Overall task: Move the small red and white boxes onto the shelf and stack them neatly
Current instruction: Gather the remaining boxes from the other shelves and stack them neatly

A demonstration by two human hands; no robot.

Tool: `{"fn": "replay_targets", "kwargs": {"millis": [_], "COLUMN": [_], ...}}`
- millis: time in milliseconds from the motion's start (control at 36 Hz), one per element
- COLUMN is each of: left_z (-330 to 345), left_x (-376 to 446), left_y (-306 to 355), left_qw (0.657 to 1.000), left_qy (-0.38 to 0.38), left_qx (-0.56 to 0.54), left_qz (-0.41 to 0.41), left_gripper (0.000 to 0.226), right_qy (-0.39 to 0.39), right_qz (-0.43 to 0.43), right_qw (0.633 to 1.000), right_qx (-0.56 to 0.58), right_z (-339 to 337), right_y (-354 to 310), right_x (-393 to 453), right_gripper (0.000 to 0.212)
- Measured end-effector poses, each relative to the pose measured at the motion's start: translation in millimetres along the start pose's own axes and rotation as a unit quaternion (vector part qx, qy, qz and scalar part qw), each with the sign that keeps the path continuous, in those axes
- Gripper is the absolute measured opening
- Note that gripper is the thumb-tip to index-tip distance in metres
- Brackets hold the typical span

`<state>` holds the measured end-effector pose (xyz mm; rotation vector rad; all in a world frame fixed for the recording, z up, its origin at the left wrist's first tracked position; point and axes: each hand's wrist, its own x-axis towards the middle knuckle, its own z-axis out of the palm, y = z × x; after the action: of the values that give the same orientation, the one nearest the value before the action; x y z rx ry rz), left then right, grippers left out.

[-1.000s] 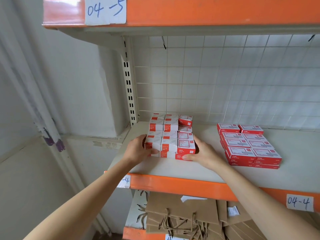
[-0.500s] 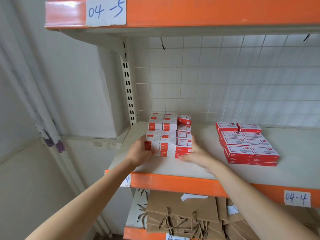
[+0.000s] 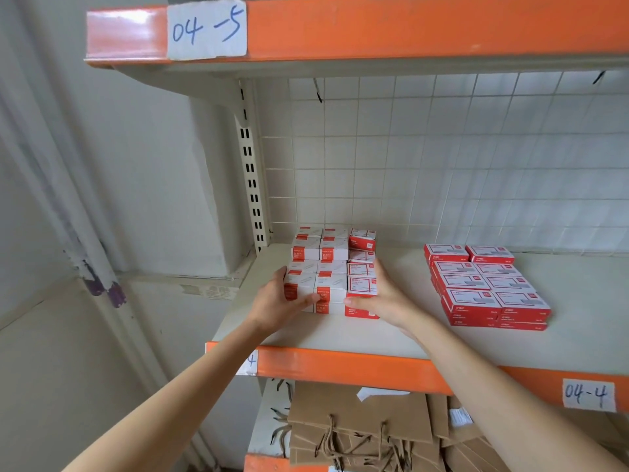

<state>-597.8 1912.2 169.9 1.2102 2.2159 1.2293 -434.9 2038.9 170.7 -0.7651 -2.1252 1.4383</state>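
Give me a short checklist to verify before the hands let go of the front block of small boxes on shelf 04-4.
1. Left hand grips the left side of the front block of small boxes: ok.
2. Right hand holds the block's right side: ok.
3. Block rests fully on the shelf, back from the orange front edge: ok.
4. Front faces are flush: not ok, the bottom red box sticks out on the right.
5. Block closes up against the rear stack: cannot tell, the gap is hidden.
6. Clear of the flat red boxes on the right: ok.
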Motion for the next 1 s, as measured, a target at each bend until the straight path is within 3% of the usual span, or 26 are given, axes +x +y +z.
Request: {"fn": "replay_targets", "kwargs": {"millis": [83,222,306,389,500,556,639,750,1000], "left_z": [0.0,-6.1,-12.6,-13.4,-13.7,-16.7,-19.7,-16.9,-7.9], "left_x": [1.2,8.7,16.5,21.6,24.6,28.8,38.6,53.8,77.5], "left_y": [-0.4,0.2,5.9,11.8,10.8,11.3,19.4,30.1,23.5], "left_qw": [1.0,0.999,0.998,0.997,0.997,0.997,0.997,0.997,0.993], "left_qy": [0.003,-0.027,-0.04,-0.059,-0.064,-0.064,-0.059,-0.059,-0.081], "left_qx": [-0.001,-0.031,-0.041,-0.046,-0.047,-0.048,-0.05,-0.049,-0.084], "left_qz": [0.012,-0.006,-0.006,-0.004,-0.002,0.002,-0.001,-0.008,-0.028], "left_gripper": [0.059,0.062,0.057,0.074,0.089,0.096,0.087,0.051,0.063], "right_qy": [-0.012,-0.008,-0.015,-0.018,-0.007,-0.003,0.011,0.042,0.103], "right_qz": [-0.006,0.019,0.027,0.04,0.068,0.072,0.067,0.074,0.076], "right_qw": [1.0,1.0,0.999,0.999,0.997,0.997,0.997,0.995,0.99], "right_qx": [0.002,0.016,0.017,-0.007,-0.023,-0.022,-0.026,-0.044,-0.061], "right_z": [-2.2,-10.4,-16.4,-18.7,-23.9,-26.9,-28.6,-31.7,-31.6], "right_y": [1.0,0.8,-7.6,-12.4,-8.8,-12.1,-24.7,-33.0,-19.4], "right_x": [3.3,4.9,9.4,14.4,20.1,23.1,29.4,40.5,65.5], "right_gripper": [0.08,0.083,0.073,0.064,0.076,0.064,0.057,0.057,0.049]}}
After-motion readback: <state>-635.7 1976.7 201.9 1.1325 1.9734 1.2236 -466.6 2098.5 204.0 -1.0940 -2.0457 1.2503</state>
